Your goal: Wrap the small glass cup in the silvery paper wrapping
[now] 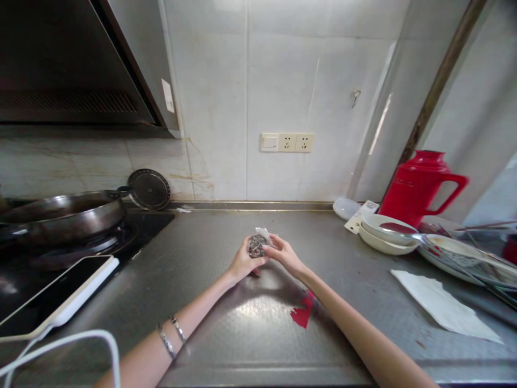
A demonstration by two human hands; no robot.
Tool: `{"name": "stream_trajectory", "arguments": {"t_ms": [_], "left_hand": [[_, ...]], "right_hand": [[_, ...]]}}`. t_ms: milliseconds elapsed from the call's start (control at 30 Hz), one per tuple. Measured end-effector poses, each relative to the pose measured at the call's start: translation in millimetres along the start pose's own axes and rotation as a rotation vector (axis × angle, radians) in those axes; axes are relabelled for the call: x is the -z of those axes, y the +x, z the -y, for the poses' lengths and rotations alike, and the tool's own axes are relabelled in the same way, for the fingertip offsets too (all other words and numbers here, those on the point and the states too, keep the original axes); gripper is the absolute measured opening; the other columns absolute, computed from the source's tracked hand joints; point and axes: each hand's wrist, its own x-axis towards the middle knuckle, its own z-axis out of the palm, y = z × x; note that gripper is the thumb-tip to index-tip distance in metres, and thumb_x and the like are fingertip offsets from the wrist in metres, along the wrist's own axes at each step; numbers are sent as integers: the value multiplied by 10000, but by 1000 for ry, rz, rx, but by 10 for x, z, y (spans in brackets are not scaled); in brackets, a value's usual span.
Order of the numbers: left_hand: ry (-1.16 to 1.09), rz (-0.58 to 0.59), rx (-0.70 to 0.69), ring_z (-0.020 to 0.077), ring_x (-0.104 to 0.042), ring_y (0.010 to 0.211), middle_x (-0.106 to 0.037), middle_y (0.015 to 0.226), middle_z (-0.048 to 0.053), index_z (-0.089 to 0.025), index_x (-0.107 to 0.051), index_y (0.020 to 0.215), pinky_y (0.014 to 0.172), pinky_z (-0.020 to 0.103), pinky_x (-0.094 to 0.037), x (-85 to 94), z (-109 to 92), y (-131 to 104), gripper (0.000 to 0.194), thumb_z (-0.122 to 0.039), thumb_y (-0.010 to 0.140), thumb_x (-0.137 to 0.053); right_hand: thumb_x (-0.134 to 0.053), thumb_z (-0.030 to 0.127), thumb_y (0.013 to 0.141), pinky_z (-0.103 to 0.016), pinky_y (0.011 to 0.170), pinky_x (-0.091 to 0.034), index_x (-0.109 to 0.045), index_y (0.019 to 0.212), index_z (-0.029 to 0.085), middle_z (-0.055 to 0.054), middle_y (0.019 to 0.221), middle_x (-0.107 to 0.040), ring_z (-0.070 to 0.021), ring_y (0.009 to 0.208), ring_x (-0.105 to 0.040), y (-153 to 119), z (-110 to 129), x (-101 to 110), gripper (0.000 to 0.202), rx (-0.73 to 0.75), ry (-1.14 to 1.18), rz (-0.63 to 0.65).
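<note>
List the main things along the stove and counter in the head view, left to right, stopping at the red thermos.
Metal pan → round dark disc → left hand → steel scourer held between the hands → right hand → small white dish → red thermos.

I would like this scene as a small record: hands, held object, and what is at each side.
Left hand: left hand, fingers curled around a silvery wiry bundle
Right hand: right hand, fingers on the same bundle
At the bundle: white scrap, material unclear
Between forearms: torn red piece on the metal counter
Left side: pan on the stove; phone
Right side: red jug, stacked bowls, white sheet
</note>
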Motion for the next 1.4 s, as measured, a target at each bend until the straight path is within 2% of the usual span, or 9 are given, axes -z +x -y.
{"name": "stream_trajectory", "arguments": {"t_ms": [200,367,500,667,867,967,1133,1267,1400], "left_hand": [[-9,12,29,79,-568,553,-608,1012,66,-204,-279,1320,413,197,-502,-5,3,-15,897,-335,608,-808],[34,98,81,50,-528,461,-605,1067,110,-240,1,1444,415,223,-497,44,5,-13,1136,-369,644,-795],[144,179,97,96,-580,538,-635,1053,147,-207,133,1467,495,252,-506,120,-42,51,1280,-355,619,-815],[266,239,-175,265,-633,1012,-525,1301,192,-234,-25,1498,885,407,-496,213,-152,173,1379,-269,430,-897],[586,183,-288,387,-528,1189,-447,1397,215,-218,-159,1499,991,522,-404,189,-189,137,1275,-331,456,-882],[602,166,-314,363,-533,1188,-448,1402,198,-221,-192,1487,975,503,-429,173,-122,119,1167,-317,529,-850],[464,127,-367,280,-586,1101,-502,1344,136,-238,-397,1355,855,381,-524,180,-67,115,917,-246,549,-835],[375,97,-338,266,-610,1045,-584,1220,119,-213,-449,1259,834,368,-533,156,-105,77,865,-238,500,-864],[254,123,-256,233,-645,964,-591,1200,129,-199,-419,1239,830,356,-535,113,-112,48,850,-213,511,-858]], "right_hand": [[-740,426,710,-356,879,-516,-577,1178,181,-101,1155,-663,-232,1014,-652,-7,24,-55,552,4,7,-7],[-760,448,675,-349,829,-536,-634,1091,164,-95,1065,-699,-248,956,-667,-31,93,-91,519,-15,-27,-66],[-767,458,656,-352,773,-554,-658,1046,159,-87,1003,-714,-244,896,-680,-18,121,-80,504,-69,16,-56],[-750,500,655,-341,719,-566,-681,1013,151,-82,965,-713,-231,860,-679,25,158,-27,505,-134,30,-116],[-748,514,657,-289,625,-560,-705,921,139,-67,845,-703,-188,725,-670,35,174,18,461,-229,-5,-184],[-738,522,668,-277,610,-562,-705,878,142,-65,842,-697,-177,711,-660,29,165,18,436,-239,-1,-191],[-726,541,683,-303,620,-582,-690,945,162,-68,878,-703,-183,711,-662,31,137,6,463,-225,64,-153],[-645,619,730,-320,549,-575,-666,938,156,-79,831,-688,-173,608,-653,53,101,47,509,-287,116,-169],[-749,517,655,-249,515,-540,-672,818,160,-20,720,-637,-113,546,-589,85,48,123,400,-277,-14,-242]]}}
